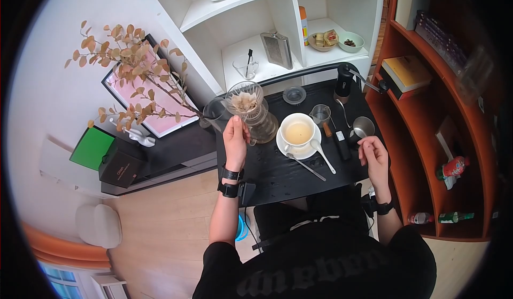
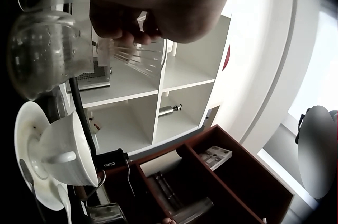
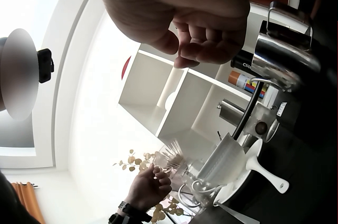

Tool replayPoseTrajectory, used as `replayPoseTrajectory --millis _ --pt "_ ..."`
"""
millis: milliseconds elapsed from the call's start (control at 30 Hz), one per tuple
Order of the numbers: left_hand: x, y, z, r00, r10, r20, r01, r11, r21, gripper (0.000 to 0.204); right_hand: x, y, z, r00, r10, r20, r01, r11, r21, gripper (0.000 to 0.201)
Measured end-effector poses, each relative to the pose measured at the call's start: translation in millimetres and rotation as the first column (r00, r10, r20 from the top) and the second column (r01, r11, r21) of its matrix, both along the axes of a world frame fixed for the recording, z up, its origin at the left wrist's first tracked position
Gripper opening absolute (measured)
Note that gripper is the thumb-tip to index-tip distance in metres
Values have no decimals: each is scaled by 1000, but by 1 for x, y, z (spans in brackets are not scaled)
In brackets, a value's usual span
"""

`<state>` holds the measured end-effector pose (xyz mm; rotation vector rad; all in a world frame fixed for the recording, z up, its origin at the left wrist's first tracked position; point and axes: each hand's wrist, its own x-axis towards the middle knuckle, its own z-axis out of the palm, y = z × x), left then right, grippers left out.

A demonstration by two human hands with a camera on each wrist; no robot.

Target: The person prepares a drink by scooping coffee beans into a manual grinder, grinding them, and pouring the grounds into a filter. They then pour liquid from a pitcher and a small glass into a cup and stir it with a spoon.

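Beside the near right edge of a black table (image 1: 256, 184), the right hand (image 1: 375, 162) hangs empty, fingers loosely curled, near a metal cup (image 1: 363, 127). Mid-table, a white cup (image 2: 68, 137) of pale liquid sits on a saucer (image 1: 318, 137) with a spoon (image 1: 324, 157); a sleeve or wrist brushing the spoon could tip it off. Farther left, the left hand (image 1: 235, 138) appears to pinch the glass dripper (image 2: 141, 58) above a glass jug (image 1: 264, 130); a loose grip or tilt could spill the filter (image 1: 245, 102). White shelves (image 1: 296, 32) stand behind.
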<state>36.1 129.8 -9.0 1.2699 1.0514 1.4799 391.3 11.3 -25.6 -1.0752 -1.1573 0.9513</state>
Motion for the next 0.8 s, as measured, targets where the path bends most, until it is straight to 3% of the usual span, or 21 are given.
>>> replayPoseTrajectory --millis 567,800 --pt "4 -3 -7 999 22 27 -21 998 -52 39 -1 0 -4 1000 29 8 -29 999 -37 17" --pt "4 -7 10 997 2 72 -5 999 40 40 -2 3 -5 999 45 10 -44 998 -39 17"
